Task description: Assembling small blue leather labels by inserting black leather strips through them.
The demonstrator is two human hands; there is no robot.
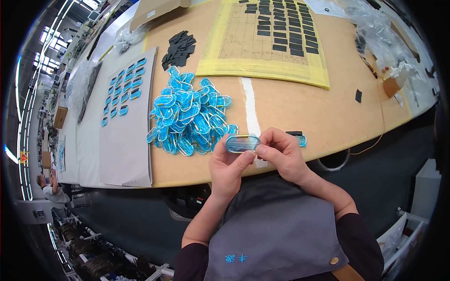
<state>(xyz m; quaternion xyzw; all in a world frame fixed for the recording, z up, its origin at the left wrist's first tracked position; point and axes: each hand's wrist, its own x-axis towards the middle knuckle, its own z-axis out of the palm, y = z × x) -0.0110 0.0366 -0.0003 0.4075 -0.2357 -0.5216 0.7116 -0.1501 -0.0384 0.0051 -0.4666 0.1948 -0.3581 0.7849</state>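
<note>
Just above the table's near edge, I hold an oval, see-through blue piece with a pale rim (242, 144) level between both hands. My left hand (227, 169) grips its left end, the thumb along the lower rim. At the other end, the thumb and fingers of my right hand (285, 157) pinch the rim. A heap of similar blue oval pieces (190, 112) lies beyond my left hand. Partly hidden behind my right hand is another blue piece with a black patch (301, 139) on it.
On the left, a grey board (125, 154) carries rows of blue ovals with dark patches. Small black patches (179, 50) are heaped behind the pile. More sit in rows on a yellow-edged board (262, 80). One loose patch (358, 96) and clear plastic bags (375, 33) are at right.
</note>
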